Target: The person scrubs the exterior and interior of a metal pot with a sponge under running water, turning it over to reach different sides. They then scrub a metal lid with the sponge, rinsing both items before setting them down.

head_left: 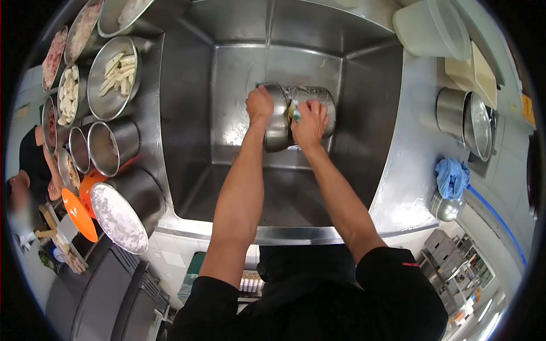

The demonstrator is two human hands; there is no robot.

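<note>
Left hand (259, 105), right hand (310, 122), pot (316, 96) crosswise

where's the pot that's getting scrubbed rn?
Head view: the pot lies on its side in the middle of the sink, left hand on its rim, right hand pressing a sponge on it.

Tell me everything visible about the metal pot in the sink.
The metal pot looks like shiny stainless steel, round, apparently tipped on its side in the deep steel sink, with suds or water on its wall. The left hand grips its rim; the right hand presses a yellowish sponge against its side.
</note>
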